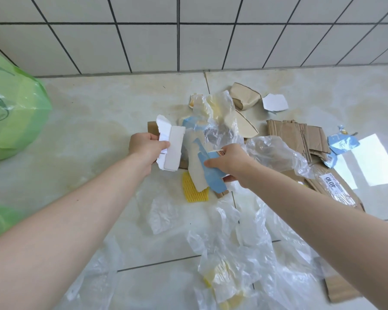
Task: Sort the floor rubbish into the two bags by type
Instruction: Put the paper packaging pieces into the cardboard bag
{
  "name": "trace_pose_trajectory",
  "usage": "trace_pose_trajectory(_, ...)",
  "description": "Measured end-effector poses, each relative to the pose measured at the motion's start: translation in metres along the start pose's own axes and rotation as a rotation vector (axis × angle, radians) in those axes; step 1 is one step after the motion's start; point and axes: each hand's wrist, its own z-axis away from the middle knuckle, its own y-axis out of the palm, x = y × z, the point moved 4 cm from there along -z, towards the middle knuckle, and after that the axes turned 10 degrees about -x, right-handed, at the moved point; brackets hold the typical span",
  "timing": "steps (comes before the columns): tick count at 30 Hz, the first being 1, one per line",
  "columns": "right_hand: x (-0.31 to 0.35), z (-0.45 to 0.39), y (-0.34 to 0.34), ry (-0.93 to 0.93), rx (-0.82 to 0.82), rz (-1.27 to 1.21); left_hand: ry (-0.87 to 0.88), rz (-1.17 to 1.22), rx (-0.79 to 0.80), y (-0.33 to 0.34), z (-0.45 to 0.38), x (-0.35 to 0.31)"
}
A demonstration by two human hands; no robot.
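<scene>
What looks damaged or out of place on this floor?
Nearly everything is torn scrap. A ripped white card piece lies by the wall, crushed brown cardboard to its right, and crumpled clear plastic is spread across the near tiles. A yellow foam net sits half under the paper held by the right hand.

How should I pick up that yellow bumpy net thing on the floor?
Pinch the yellow foam net at its bare lower edge, reaching from the near side. It lies flat, and its top is tucked under the card pieces held by the right hand, so only the lower part is free for your fingers.
</scene>
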Motion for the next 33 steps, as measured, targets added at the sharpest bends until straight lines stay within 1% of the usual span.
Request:
trace_pose_trajectory(6, 0.008, 0.015, -0.01, -0.046, -0.044, -0.061, 0.071, 0.003, -0.081, -0.046, 0.009, -0.002)
trace_pose_trajectory(10, 0.031, 0.039, -0.008, -0.115, -0.03, -0.187, 0.125, 0.033, -0.15, -0.088, 0.031, -0.011)
trace_pose_trajectory(15, 0.066, 0.094, 0.019, -0.231, 0.101, -0.347, 0.226, 0.099, -0.222, -0.152, 0.076, -0.019)
trace_pose_trajectory(19, 0.087, 0.143, 0.05, -0.306, 0.229, -0.369, 0.176, 0.257, -0.224, -0.2, 0.115, -0.006)
trace_pose_trajectory(22, 0.102, 0.177, 0.073, -0.292, 0.331, -0.382, 0.201, 0.287, -0.245, -0.234, 0.144, 0.0)
trace_pose_trajectory(26, 0.123, 0.218, 0.098, -0.274, 0.445, -0.421, 0.308, 0.249, -0.393, -0.294, 0.178, 0.005)
trace_pose_trajectory(30, 0.142, 0.253, 0.128, -0.355, 0.529, -0.372, 0.361, 0.232, -0.55, -0.356, 0.197, 0.012)
trace_pose_trajectory(33, 0.157, 0.275, 0.151, -0.419, 0.563, -0.347, 0.368, 0.243, -0.666, -0.393, 0.2, 0.021)
